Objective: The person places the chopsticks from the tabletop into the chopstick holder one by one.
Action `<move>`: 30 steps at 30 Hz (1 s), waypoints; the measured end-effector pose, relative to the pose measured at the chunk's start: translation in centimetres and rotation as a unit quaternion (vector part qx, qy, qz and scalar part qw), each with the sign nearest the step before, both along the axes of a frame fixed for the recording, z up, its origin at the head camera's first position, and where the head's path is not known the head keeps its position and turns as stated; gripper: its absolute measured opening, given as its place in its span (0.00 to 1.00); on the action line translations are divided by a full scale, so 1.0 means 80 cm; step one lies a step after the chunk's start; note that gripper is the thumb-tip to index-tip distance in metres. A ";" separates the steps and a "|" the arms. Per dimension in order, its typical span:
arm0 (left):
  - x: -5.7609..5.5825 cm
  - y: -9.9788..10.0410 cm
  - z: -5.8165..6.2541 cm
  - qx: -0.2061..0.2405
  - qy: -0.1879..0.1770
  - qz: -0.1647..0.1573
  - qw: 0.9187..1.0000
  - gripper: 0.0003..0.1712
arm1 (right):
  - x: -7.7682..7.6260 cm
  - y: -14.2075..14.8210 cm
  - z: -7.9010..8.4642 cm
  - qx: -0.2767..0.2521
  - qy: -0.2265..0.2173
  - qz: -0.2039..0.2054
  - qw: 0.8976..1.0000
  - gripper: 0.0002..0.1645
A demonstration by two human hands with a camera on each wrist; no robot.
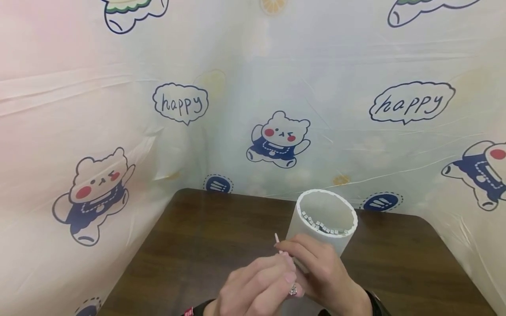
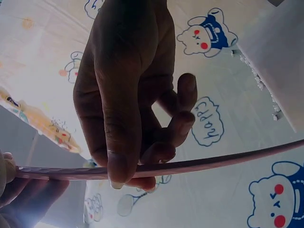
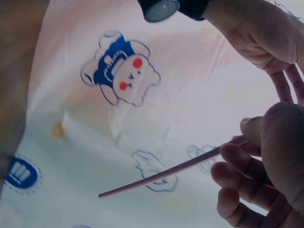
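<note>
A thin pink strip (image 3: 166, 172) runs between both hands. My left hand (image 1: 257, 285) pinches it between thumb and fingers; in the left wrist view the strip (image 2: 209, 163) looks slightly bowed. My right hand (image 1: 326, 267) grips the strip too, and in the right wrist view it stretches well out beyond the thumb and forefinger of this hand (image 3: 285, 152). A small pink piece with silvery dots (image 1: 293, 290) shows at the left fingertips. Just behind the right hand stands a white cylinder (image 1: 294, 221), its lower part covered by that hand.
Several small white cubes (image 1: 316, 225) line the cylinder's inside near the rim. Beneath lies a dark brown table (image 1: 189, 245) with rounded back corners. Hanging cloth (image 1: 229, 131) printed with bears surrounds it at the back and sides.
</note>
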State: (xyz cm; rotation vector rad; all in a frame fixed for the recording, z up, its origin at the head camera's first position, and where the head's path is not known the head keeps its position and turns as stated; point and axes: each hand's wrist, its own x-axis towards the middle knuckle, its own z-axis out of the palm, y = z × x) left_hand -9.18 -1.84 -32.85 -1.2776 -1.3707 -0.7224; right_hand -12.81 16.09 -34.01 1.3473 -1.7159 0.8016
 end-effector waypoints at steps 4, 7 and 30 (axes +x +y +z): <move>-0.018 0.014 0.017 0.031 0.004 -0.013 0.999 0.15 | -0.014 0.015 0.013 -0.009 0.008 -0.043 0.999 0.15; -0.033 0.025 0.031 0.038 0.013 -0.005 0.999 0.13 | -0.030 0.031 0.022 -0.015 0.011 -0.080 0.997 0.18; -0.149 0.096 0.010 -0.084 -0.178 0.149 0.969 0.08 | -0.085 0.110 -0.007 0.043 -0.097 -0.277 0.955 0.28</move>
